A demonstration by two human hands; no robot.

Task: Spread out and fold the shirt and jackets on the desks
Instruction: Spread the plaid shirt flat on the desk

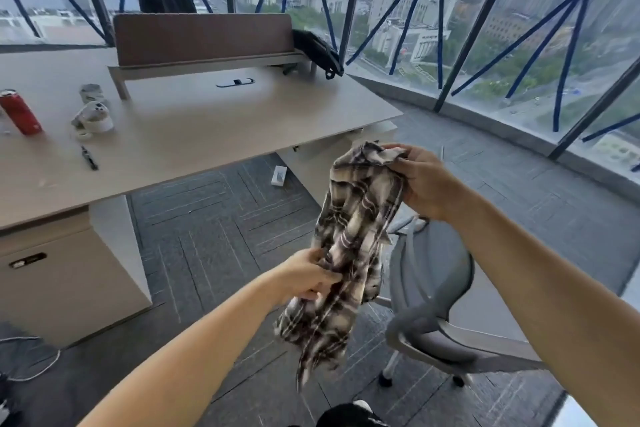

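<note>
A bunched plaid shirt, cream with dark checks, hangs in the air in front of me, above the carpet and to the right of the desk. My right hand grips its top end near a crumpled collar. Lower down, my left hand pinches the cloth at its middle. The shirt's bottom part dangles loose below my left hand. No jacket lies on the near desk.
A grey swivel chair stands right behind the shirt. On the desk's left lie a red can, tape rolls and a pen. A brown divider backs the desk; a black bag hangs at its right. Windows curve along the right.
</note>
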